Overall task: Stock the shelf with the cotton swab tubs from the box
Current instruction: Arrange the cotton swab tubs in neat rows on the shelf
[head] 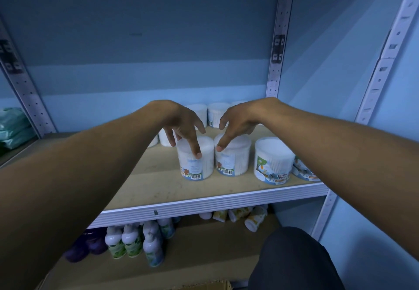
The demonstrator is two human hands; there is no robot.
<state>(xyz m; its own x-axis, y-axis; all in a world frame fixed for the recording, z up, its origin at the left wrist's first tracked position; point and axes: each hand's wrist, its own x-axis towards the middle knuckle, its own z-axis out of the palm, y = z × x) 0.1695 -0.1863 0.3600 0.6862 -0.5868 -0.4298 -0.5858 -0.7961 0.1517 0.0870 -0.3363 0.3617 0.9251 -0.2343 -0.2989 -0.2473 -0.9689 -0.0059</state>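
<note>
- Two round clear-plastic cotton swab tubs are being touched side by side on the pale wooden shelf (158,176).
- The left tub (196,160) is being touched by the left hand (181,122), fingers spread downward.
- The right tub (233,156) is being touched by the right hand (235,119), fingers likewise spread.
- More tubs are standing behind and alongside.

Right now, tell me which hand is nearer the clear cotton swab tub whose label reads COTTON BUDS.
Right. The right hand sits over the neighbouring tub just left of the clear cotton swab tub labelled COTTON BUDS; the left hand is one tub further left.
</note>
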